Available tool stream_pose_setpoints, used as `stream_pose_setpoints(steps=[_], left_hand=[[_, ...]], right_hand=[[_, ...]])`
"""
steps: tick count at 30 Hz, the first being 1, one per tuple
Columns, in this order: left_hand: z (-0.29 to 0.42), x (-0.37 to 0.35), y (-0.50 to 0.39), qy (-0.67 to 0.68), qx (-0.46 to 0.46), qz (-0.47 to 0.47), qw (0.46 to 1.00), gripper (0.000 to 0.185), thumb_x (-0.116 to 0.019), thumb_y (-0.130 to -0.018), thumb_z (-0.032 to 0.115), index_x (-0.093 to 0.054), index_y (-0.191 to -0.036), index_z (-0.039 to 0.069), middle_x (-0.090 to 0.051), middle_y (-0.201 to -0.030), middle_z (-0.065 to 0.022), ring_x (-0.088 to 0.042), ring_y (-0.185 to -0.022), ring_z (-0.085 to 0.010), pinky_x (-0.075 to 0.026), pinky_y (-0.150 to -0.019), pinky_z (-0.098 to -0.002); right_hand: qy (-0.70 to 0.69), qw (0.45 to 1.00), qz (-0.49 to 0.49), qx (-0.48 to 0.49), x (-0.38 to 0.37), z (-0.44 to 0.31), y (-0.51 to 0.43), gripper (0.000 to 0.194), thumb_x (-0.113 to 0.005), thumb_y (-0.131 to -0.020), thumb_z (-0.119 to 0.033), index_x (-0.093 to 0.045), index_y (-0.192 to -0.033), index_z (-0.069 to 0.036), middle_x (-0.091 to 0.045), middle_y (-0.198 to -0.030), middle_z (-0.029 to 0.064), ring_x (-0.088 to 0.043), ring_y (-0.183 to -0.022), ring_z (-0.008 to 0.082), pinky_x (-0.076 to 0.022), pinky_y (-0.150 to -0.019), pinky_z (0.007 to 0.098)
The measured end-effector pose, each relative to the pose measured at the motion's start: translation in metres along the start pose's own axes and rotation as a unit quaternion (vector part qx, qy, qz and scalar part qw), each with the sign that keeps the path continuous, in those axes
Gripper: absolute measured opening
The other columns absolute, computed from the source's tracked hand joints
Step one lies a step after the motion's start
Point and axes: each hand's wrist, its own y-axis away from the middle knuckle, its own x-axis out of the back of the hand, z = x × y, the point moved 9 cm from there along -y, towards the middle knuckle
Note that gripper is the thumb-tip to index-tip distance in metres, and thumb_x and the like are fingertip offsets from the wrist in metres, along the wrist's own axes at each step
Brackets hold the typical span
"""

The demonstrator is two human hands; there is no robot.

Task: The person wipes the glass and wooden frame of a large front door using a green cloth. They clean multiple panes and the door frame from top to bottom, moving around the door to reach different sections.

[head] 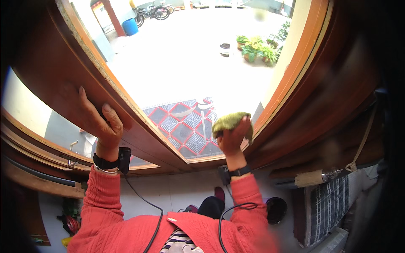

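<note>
My left hand (104, 121) rests against a broad brown wooden panel (60, 72) of the window or door frame, fingers spread and nothing held. A folded olive-green cloth (230, 121) is bunched in my right hand (234, 139). That hand is by the lower right of the large opening, close to the orange-brown wooden edge (284, 85). Whether the cloth touches glass there I cannot tell. Each wrist carries a black strap with a small box and a cable.
Past the frame lie a grey-and-red patterned mat (186, 129), potted plants (258, 50) and a blue barrel (130, 27). Indoors, a dark bucket (276, 210) stands by my right arm, near a plaid-covered piece (329, 208). At right, a brush (311, 178) is near a hanging cord (364, 142).
</note>
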Motion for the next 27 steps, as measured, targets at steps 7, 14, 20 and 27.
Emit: stream_pose_setpoints(steps=[7, 14, 20, 27], left_hand=[[-0.002, 0.001, 0.002, 0.046, 0.012, -0.005, 0.999, 0.054, -0.04, -0.098, 0.022, -0.036, -0.144, -0.005, -0.033, -0.151, -0.0283, -0.03, -0.141, -0.0465, -0.019, -0.117, -0.0541], [-0.004, 0.0, 0.0, 0.038, 0.001, -0.002, 0.999, 0.054, -0.039, -0.099, 0.026, -0.037, -0.144, -0.003, -0.033, -0.152, -0.0282, -0.031, -0.14, -0.0478, -0.02, -0.116, -0.0538], [-0.004, 0.001, 0.0, 0.034, 0.007, 0.001, 0.999, 0.053, -0.039, -0.1, 0.025, -0.037, -0.144, -0.004, -0.035, -0.15, -0.0281, -0.032, -0.139, -0.0474, -0.021, -0.115, -0.0549], [-0.001, -0.002, 0.003, 0.012, 0.006, -0.01, 1.0, 0.051, -0.038, -0.1, 0.021, -0.036, -0.145, -0.004, -0.035, -0.15, -0.0276, -0.035, -0.138, -0.045, -0.022, -0.116, -0.0517]], right_hand=[[0.014, 1.0, 0.019, 0.01, 0.018, 0.009, -0.067, 0.034, -0.048, -0.094, -0.037, -0.058, -0.124, -0.025, -0.032, -0.147, 0.0306, -0.034, -0.131, 0.0576, -0.027, -0.103, 0.0709], [0.066, 0.977, 0.157, 0.126, 0.105, 0.003, -0.344, 0.047, -0.056, -0.089, -0.031, -0.051, -0.135, -0.023, -0.038, -0.142, 0.0242, -0.038, -0.129, 0.0458, -0.0351, -0.099, 0.057], [-0.04, 0.946, 0.276, 0.166, 0.131, -0.025, -0.349, 0.034, -0.048, -0.098, -0.014, -0.053, -0.13, -0.004, -0.052, -0.127, 0.0204, -0.052, -0.118, 0.0382, -0.0425, -0.097, 0.0434], [-0.035, 0.994, 0.105, -0.003, 0.041, -0.069, -0.189, 0.05, -0.067, -0.079, -0.033, -0.061, -0.128, -0.031, -0.033, -0.154, 0.0214, -0.03, -0.14, 0.0444, -0.0208, -0.11, 0.0615]])
